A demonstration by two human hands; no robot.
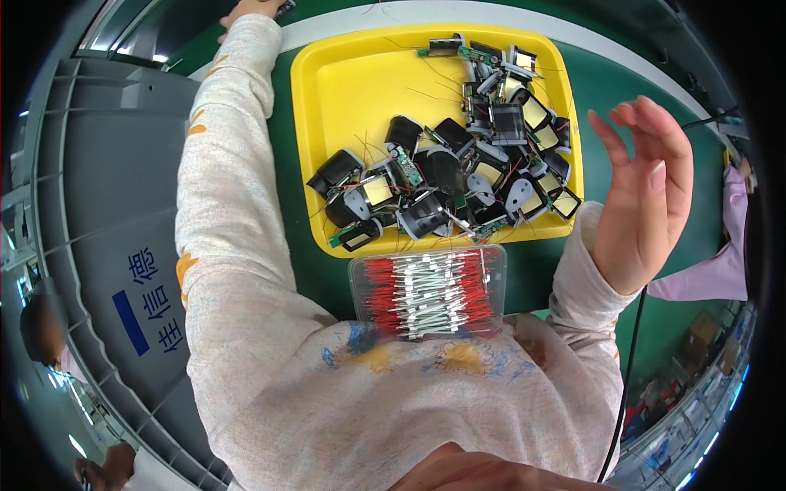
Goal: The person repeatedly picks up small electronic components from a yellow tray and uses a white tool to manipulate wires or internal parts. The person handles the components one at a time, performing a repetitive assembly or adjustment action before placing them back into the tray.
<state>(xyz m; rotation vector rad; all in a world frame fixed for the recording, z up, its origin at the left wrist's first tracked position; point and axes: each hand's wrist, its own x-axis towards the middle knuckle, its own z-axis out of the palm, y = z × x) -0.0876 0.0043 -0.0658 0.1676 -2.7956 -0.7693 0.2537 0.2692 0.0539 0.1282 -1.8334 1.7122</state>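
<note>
Far left, left hand [250, 8]: stretched past the tray's far corner to the edge of view; fingers mostly cut off, so whether it grips anything cannot be told.
Right hand [643, 192]: raised over the green table [622, 74] just right of the tray, fingers spread apart and empty.
Yellow tray [344, 90]: centre; its left half bare.
Black and grey parts [446, 176]: heaped in the tray's near and right portions, with small circuit boards and thin wires.
Clear box [427, 292]: near the body, touching the tray's near rim, full of red-and-white leads.
Grey crate [106, 204]: left.
Step, as judged: between picks; neither hand on a part.
Next move, as judged: lowering the right hand leftward onto one part.
</note>
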